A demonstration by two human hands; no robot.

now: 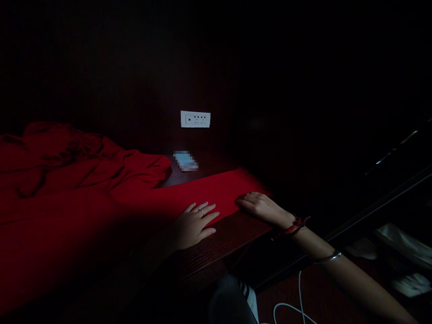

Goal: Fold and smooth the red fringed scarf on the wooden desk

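A red fringed cloth, like a scarf or shawl [202,186], lies along the dark wooden surface. Its right part is a flat strip, while the left part is bunched in folds. My left hand [193,228], with a ring on one finger, rests palm down on the strip's near edge, fingers spread. Farther right, my right hand [259,206] is at the cloth's near right corner, its fingers bent down and together on the fabric. The fingertips are hidden. A red cord bracelet and a silver bangle circle that wrist and forearm.
A white wall socket [195,119] is set in the dark wall behind. Below it lies a pale blurred item [185,161]. The wooden surface [219,238] ends in a near edge, with a white cable [299,292] beneath. Deep shadow hides much of the surroundings.
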